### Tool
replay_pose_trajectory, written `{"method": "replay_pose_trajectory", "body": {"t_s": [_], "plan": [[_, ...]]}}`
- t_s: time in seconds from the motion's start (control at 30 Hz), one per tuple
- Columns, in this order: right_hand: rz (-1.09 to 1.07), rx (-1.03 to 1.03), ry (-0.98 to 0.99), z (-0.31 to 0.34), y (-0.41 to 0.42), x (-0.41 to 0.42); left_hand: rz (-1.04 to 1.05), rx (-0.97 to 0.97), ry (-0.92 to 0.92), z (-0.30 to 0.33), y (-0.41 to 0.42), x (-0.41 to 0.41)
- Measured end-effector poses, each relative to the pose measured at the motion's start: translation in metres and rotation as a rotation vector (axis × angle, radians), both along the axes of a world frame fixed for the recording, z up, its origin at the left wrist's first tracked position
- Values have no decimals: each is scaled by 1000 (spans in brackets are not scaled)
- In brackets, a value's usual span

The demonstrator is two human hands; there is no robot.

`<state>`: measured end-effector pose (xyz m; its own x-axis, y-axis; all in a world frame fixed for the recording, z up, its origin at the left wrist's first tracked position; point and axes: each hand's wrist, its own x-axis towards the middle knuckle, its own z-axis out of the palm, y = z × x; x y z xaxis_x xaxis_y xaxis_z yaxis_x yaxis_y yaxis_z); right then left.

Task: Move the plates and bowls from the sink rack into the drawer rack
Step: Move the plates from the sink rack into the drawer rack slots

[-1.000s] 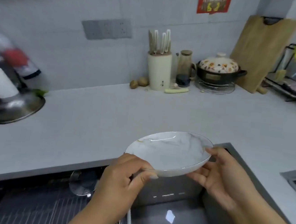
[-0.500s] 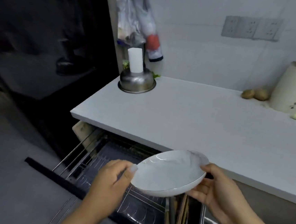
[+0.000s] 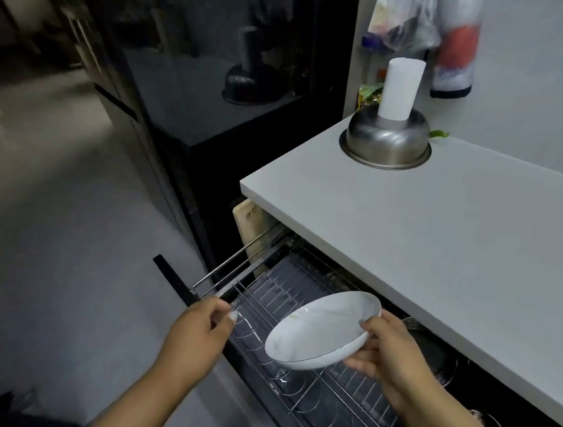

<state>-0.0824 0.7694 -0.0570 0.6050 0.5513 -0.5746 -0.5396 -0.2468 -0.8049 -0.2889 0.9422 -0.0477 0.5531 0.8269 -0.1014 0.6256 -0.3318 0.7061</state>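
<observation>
Head view: A person stood at an open kitchen drawer with a shallow white bowl [image 3: 322, 331] held above the drawer rack [image 3: 311, 385]. The right hand [image 3: 386, 357] gripped the bowl's right rim, thumb on the upper edge and fingers curled beneath it. The left hand [image 3: 203, 329] was off the bowl, just to its left, its fingers bent toward the rack's front wire rail [image 3: 227, 294]; whether they pinched the rail or only touched it could not be told.

The bowl lay tilted, its open face turned up and toward the camera, its lower edge hanging just over the rack's curved wire slots. Those slots ran in a row from the drawer's near-left corner back toward the right, under the grey table [image 3: 442, 246]. The free slots lay directly below and slightly left of the bowl, nearer the left hand than the right. To seat it, the bowl would likely need turning on edge so that its rim lined up with the wires.

On the table stood an upturned steel bowl [image 3: 386, 142] with a white roll [image 3: 402, 89] on top. A wooden board [image 3: 249, 225] stood at the drawer's far left end.
</observation>
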Motion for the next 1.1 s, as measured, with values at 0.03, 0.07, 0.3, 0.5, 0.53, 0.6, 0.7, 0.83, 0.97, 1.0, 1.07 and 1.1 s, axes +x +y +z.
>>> {"method": "replay_pose_trajectory", "body": {"t_s": [0.03,0.07,0.3,0.5,0.53,0.6,0.7,0.83,0.97,1.0,1.07,1.1], "plan": [[-6,-17,-4,-9,17,0,-9,-1,25,-6,15,-2],[-15,-34,-10,-19,35,1,-23,-1,50,-13,32,-4],[-105,-159,-68,-74,153,0,-136,40,193,-67,150,-4],[-166,-262,-111,-109,223,16,-268,80,236,-97,197,29],[-179,-275,-121,-114,233,21,-266,91,249,-102,201,34],[-185,-326,-156,-119,252,29,-261,140,318,-111,206,41],[-164,-422,-226,-125,275,43,-300,222,429,-119,204,41],[-135,-529,-248,-130,296,64,-294,253,412,-122,204,41],[-6,-644,-266,-133,312,75,-285,261,395,-124,204,40],[25,-656,-276,-135,315,76,-286,269,407,-125,204,40],[56,-644,-264,-143,318,80,-284,264,419,-123,204,40],[52,-629,-251,-146,320,81,-284,261,424,-124,204,40]]}}
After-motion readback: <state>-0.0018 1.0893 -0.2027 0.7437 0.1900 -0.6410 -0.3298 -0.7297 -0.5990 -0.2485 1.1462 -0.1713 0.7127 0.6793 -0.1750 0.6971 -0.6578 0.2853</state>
